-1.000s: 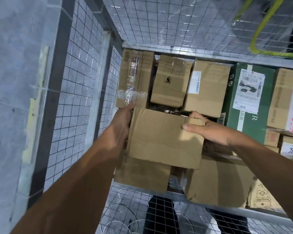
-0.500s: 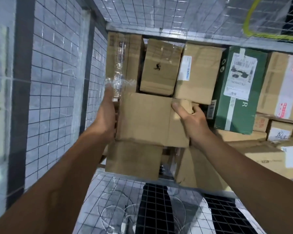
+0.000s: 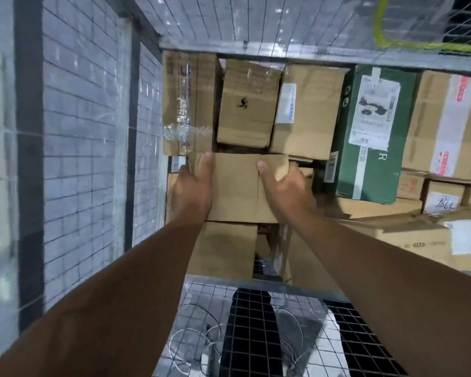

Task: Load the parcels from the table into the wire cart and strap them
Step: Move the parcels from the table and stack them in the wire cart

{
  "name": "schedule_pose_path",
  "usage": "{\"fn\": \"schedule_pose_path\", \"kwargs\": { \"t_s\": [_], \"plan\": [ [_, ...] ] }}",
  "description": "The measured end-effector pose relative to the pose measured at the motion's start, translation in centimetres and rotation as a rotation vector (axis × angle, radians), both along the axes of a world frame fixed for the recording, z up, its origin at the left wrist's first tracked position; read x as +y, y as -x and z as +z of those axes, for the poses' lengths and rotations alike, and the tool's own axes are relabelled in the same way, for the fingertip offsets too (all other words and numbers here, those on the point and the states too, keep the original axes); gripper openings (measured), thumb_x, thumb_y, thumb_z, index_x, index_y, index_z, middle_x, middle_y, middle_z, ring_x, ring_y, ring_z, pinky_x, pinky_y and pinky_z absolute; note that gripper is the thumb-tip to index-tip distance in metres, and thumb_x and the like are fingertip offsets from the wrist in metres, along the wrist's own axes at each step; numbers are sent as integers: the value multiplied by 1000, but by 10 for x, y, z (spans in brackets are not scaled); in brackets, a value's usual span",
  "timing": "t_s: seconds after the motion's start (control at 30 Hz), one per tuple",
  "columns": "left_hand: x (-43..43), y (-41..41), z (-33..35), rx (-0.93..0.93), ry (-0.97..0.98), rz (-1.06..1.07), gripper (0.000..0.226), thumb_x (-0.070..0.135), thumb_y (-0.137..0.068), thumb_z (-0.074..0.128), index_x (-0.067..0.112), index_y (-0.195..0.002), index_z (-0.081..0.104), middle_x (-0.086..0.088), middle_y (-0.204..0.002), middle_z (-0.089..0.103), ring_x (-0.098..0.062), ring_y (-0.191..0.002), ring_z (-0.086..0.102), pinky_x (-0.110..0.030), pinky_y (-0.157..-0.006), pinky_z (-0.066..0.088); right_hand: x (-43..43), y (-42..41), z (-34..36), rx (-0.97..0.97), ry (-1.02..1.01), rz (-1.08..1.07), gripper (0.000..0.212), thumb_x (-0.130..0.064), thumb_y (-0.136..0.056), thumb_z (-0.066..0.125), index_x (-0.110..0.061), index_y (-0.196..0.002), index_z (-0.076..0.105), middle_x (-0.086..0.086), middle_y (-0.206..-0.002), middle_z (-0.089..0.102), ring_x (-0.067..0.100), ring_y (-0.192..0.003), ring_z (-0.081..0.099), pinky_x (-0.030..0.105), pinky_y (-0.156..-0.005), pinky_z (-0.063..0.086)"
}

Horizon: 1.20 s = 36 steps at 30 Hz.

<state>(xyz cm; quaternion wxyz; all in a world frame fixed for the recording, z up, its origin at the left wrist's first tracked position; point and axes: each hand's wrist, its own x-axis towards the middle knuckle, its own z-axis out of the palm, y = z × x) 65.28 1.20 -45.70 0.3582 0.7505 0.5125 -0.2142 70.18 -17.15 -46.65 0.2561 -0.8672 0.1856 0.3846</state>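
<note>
I look down into the wire cart point(image 3: 256, 49), which holds several cardboard parcels. A plain brown parcel point(image 3: 235, 186) lies on top of other boxes at the cart's left side. My left hand point(image 3: 192, 186) grips its left edge, thumb on the top face and fingers down the side. My right hand point(image 3: 286, 186) grips its right part, thumb on top and fingers curled over the far right edge. Behind it stand a taped tall box point(image 3: 189, 104), a brown box point(image 3: 248, 104) and a labelled box point(image 3: 307, 112).
A green box point(image 3: 370, 134) with a white label stands to the right, with more brown parcels point(image 3: 446, 123) beyond it. The cart's left mesh wall point(image 3: 147, 126) is close to my left hand. The near mesh wall point(image 3: 256, 322) lies below my arms. A yellow-green strap point(image 3: 392, 44) hangs at the far right.
The parcel has gone down and further into the cart, against the back row. My hands have shifted nearer its front, both thumbs now on top. The view has tilted closer.
</note>
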Motion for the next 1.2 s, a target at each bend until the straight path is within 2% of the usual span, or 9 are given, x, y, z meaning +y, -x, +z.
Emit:
{"fn": "schedule_pose_path", "kwargs": {
  "t_s": [0.07,0.17,0.27,0.43,0.6,0.7,0.9,1.03,1.2],
  "plan": [
    [3,-2,14,39,39,-19,118,101,-75,22,20,-160,32,-15,-157,47,-39,-144,44,-64,-118,31,-6,-15,13,139,53,136,123,-103,-71,18,-20,-162,21,12,-162,38,40,-145,40,55,-108,40],
    [8,-5,50,69,3,-43,112,94,-81,35,18,-163,23,-15,-161,41,-37,-152,32,-66,-123,16,-18,-36,55,279,-45,133,120,-98,-76,33,-17,-163,19,11,-167,32,38,-150,35,49,-113,36],
    [-2,2,101,28,-37,-174,111,93,-77,37,19,-160,34,-7,-160,45,-32,-150,36,-63,-123,16,-42,-28,118,210,-93,146,109,-92,-80,41,-17,-159,33,9,-158,47,33,-141,49,37,-104,42],
    [-45,28,189,36,53,-454,84,79,-92,46,29,-159,37,-1,-169,30,-27,-153,31,-59,-123,20,-116,25,234,28,-40,143,78,-78,-90,47,-21,-144,53,11,-145,58,32,-128,57,43,-105,49],
    [-123,43,279,-133,138,-723,75,74,-93,50,28,-152,48,-5,-157,48,-31,-144,43,-49,-119,34,-194,96,336,-209,121,53,66,-58,-99,53,-12,-146,53,17,-141,60,33,-133,51,38,-110,39],
    [-181,56,331,-269,175,-910,68,74,-90,50,28,-139,58,-7,-142,61,-33,-133,53,-52,-112,41,-236,149,383,-310,160,-116,62,-53,-98,57,-15,-146,53,13,-144,57,32,-137,46,41,-114,36],
    [-303,110,403,-370,198,-1274,68,63,-99,52,18,-150,50,-14,-152,52,-30,-141,45,-43,-118,34,-330,290,447,-445,193,-557,60,-53,-100,55,-16,-148,51,9,-150,53,31,-140,45,44,-117,34],
    [-394,183,442,-422,276,-1558,60,59,-98,57,16,-142,56,-16,-142,60,-34,-132,54,-44,-109,42,-379,421,483,-563,313,-929,54,-39,-99,65,-8,-143,57,14,-142,59,33,-137,49,39,-116,32],
    [-500,317,484,-392,496,-1938,70,59,-96,59,16,-150,51,-8,-154,53,-28,-144,46,-50,-120,35,-406,598,503,-657,430,-1451,57,-39,-99,65,-9,-146,54,14,-145,57,32,-136,50,44,-116,37]
  ]
}}
